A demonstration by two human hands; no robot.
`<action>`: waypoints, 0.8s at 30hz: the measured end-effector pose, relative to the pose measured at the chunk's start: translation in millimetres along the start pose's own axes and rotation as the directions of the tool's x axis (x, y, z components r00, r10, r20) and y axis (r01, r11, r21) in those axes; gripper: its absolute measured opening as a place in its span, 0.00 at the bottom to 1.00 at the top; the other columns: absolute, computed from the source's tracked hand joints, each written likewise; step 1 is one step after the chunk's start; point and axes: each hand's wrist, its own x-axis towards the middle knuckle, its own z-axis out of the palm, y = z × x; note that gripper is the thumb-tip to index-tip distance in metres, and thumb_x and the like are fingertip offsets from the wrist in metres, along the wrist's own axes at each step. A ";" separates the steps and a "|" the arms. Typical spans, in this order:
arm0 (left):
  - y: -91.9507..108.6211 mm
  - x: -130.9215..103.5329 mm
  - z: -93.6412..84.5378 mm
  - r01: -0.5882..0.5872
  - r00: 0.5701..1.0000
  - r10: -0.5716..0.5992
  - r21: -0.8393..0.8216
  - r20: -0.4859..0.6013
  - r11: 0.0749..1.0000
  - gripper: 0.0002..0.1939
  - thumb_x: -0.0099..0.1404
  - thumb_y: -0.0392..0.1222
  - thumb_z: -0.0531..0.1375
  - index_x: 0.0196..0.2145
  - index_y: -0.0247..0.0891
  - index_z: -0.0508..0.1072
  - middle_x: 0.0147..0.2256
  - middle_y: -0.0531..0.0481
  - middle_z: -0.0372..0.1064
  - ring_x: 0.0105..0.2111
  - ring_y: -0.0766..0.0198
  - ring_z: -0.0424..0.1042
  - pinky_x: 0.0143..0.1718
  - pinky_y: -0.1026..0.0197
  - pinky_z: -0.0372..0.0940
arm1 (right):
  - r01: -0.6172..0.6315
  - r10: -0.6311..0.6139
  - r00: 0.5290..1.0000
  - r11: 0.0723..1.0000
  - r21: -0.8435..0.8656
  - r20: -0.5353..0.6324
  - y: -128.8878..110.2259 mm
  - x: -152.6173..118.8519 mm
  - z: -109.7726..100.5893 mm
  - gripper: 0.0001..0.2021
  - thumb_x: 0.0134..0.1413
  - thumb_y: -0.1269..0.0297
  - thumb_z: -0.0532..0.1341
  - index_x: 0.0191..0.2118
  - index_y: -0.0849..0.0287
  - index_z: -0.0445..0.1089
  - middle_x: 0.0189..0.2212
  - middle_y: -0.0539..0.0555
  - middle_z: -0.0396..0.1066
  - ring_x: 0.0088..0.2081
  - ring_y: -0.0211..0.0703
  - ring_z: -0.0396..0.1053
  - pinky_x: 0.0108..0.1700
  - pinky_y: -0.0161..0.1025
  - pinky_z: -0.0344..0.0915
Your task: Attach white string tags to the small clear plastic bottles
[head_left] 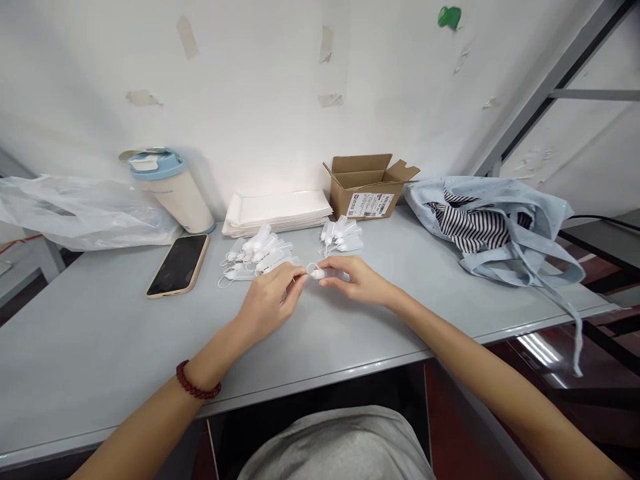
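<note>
Between thumb and fingers my right hand [354, 280] holds a small clear bottle [318, 273] with a white cap, its capped end pointing left. A thin white loop is at the cap. My left hand [271, 298] is closed in a pinch beside that loop; what its fingertips hold, if anything, is too small to make out. A pile of similar white-capped bottles [260, 250] with loops lies just behind my left hand. Behind my right hand is a smaller pile of them [341, 235].
On the grey table [320, 340] are a phone [179, 265], a tumbler [173, 190], a plastic bag [90, 213], stacked white sheets or trays [280, 210], an open cardboard box [369, 193] and a light blue cloth bag [535, 233] at the right, its strap hanging over the edge.
</note>
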 end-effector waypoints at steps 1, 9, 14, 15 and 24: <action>-1.0 0.1 -0.1 -0.019 1.000 0.019 0.004 -0.008 1.000 0.07 0.67 0.38 0.53 0.39 0.36 0.70 0.28 0.51 0.68 0.25 0.68 0.65 0.26 0.66 0.60 | 0.006 -0.006 1.000 1.000 -0.020 -0.024 0.1 0.2 0.1 0.08 0.57 0.63 0.59 0.39 0.61 0.70 0.34 0.54 0.72 0.34 0.40 0.66 0.38 0.37 0.62; -0.9 1.5 -1.2 -0.019 1.000 0.020 -0.050 0.007 0.999 0.07 0.68 0.36 0.53 0.36 0.36 0.70 0.27 0.52 0.66 0.26 0.68 0.65 0.25 0.68 0.59 | 0.035 -0.038 0.998 0.997 -0.071 -0.049 2.4 -1.0 1.1 0.06 0.55 0.65 0.61 0.38 0.62 0.70 0.30 0.53 0.71 0.31 0.38 0.65 0.34 0.35 0.60; 2.4 -0.7 2.5 0.039 0.999 -0.037 -0.116 0.021 0.992 0.07 0.66 0.36 0.54 0.33 0.36 0.71 0.26 0.53 0.68 0.25 0.69 0.65 0.25 0.68 0.60 | -0.011 0.008 0.999 0.998 -0.067 -0.044 1.9 -2.7 4.7 0.06 0.54 0.68 0.61 0.37 0.63 0.70 0.28 0.52 0.71 0.30 0.37 0.64 0.32 0.34 0.57; 3.0 -1.2 3.2 0.057 0.998 -0.054 -0.129 0.023 0.990 0.07 0.66 0.36 0.54 0.33 0.36 0.71 0.26 0.52 0.68 0.25 0.69 0.65 0.25 0.68 0.60 | -0.021 0.019 0.999 0.998 -0.056 -0.040 1.4 -2.9 5.0 0.06 0.54 0.68 0.61 0.37 0.63 0.71 0.28 0.52 0.71 0.30 0.37 0.64 0.32 0.34 0.57; 5.9 -3.0 6.3 0.142 0.989 -0.133 -0.190 0.061 0.971 0.08 0.65 0.37 0.53 0.31 0.36 0.71 0.24 0.53 0.69 0.24 0.68 0.66 0.24 0.67 0.60 | -0.074 0.073 0.997 0.997 -0.015 -0.033 0.4 -4.3 8.8 0.06 0.52 0.67 0.61 0.36 0.62 0.71 0.26 0.50 0.70 0.27 0.36 0.62 0.29 0.33 0.55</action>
